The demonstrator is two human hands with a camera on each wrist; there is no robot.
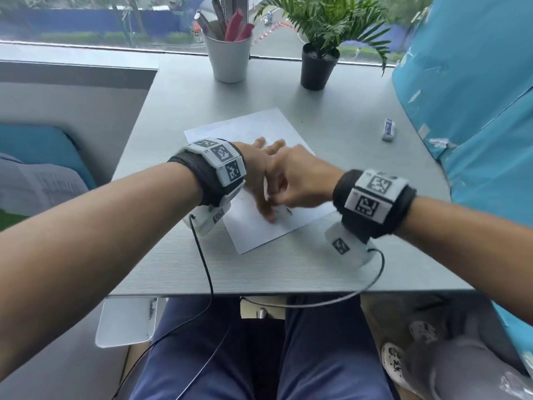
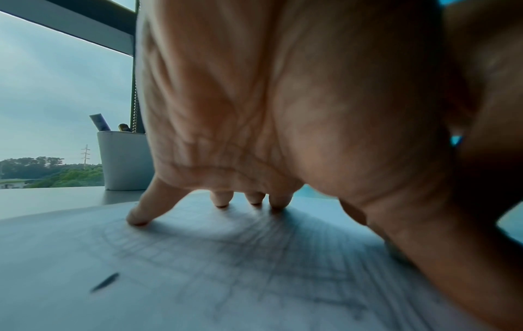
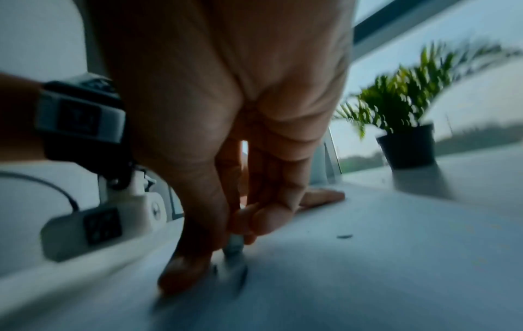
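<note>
A white sheet of paper [image 1: 259, 122] with faint pencil lines lies on the grey desk [image 1: 331, 269]. My left hand [image 1: 256, 157] presses flat on it, fingers straight and spread; their fingertips [image 2: 220, 205] touch the paper [image 2: 198, 268] in the left wrist view. My right hand [image 1: 300, 180] crosses over the left thumb, with its fingers curled down. In the right wrist view the right hand [image 3: 226, 235] pinches a small grey object [image 3: 234, 248] whose lower end touches the sheet. It is too blurred to identify. A dark fleck [image 2: 104, 282] lies on the paper.
A white eraser [image 1: 388, 129] lies on the desk to the right. A white cup of pens [image 1: 229, 57] and a black potted plant [image 1: 318, 66] stand at the back by the window. A blue covered shape [image 1: 476, 111] borders the right side. Wrist cables hang over the front edge.
</note>
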